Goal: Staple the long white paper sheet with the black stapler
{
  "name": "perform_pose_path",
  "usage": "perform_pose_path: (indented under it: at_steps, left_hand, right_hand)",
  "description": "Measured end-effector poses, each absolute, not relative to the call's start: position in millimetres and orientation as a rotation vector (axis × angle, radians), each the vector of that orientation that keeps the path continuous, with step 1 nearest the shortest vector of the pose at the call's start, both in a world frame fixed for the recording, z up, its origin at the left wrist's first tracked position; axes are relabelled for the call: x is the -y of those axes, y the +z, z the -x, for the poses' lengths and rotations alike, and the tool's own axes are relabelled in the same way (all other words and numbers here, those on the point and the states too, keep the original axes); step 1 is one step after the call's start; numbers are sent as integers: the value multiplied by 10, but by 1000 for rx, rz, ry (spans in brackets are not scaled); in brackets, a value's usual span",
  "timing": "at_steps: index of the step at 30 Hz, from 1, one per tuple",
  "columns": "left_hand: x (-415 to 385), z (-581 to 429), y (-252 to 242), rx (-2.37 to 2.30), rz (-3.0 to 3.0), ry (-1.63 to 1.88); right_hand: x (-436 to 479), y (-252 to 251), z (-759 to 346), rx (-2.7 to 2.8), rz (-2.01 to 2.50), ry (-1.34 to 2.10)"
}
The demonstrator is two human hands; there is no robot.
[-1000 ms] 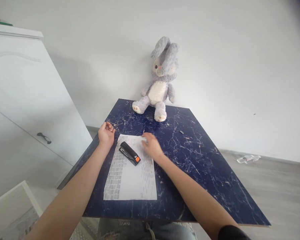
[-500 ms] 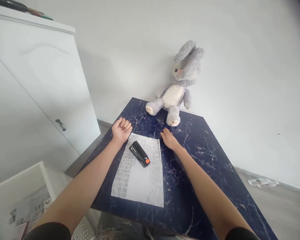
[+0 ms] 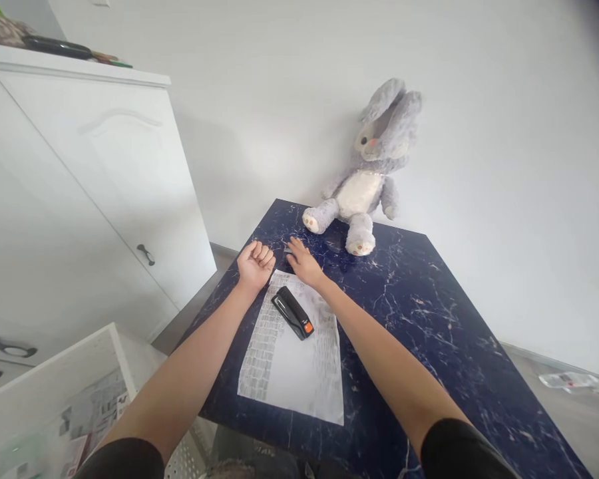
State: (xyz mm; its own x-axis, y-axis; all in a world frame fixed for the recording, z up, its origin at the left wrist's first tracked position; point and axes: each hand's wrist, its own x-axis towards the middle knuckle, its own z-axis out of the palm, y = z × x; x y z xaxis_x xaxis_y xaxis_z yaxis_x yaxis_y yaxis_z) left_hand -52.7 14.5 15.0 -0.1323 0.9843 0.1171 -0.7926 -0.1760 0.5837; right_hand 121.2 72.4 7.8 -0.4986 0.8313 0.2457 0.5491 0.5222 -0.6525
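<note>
My left hand (image 3: 257, 265) is curled into a loose fist, palm up, above the table beside the paper's far left corner. What its fingers hold, if anything, is hidden. Close to it, my right hand (image 3: 304, 263) reaches over the paper's far edge with fingers apart. A small grey-blue piece (image 3: 288, 250) shows by its fingertips, too small to name. A black stapler (image 3: 293, 313) with an orange patch lies on the printed sheet of paper (image 3: 292, 382), nearer to me than both hands.
A grey plush rabbit (image 3: 362, 193) sits at the back of the dark blue marbled table (image 3: 419, 313), against the wall. On the left are a white cabinet (image 3: 104, 179) and a white open bin (image 3: 120, 352) with papers inside. Clear plastic packaging (image 3: 576, 382) lies on the floor at right.
My right hand has moved left, from the paper's right side to near my left hand. The left hand stays closed. The whole view has shifted slightly.
</note>
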Motion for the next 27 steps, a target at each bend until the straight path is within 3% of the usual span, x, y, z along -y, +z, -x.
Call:
perform_pose_path:
  at_steps: [5,9,19,27]
  left_hand:
    - [-162,503,132,-431,-550,1666]
    - [-140,485,136,-420,-557,1632]
    - [-77,315,169,-478,-668,1511]
    - [252,-710,-176,-865,-972,1351]
  right_hand:
    - [125,174,-1503,1936,1065,1024]
    - [628,173,-1514,2096,1052,988]
    - [498,229,-2493,2160,1205,1006]
    - [485,461,-3101,2126,799,1578]
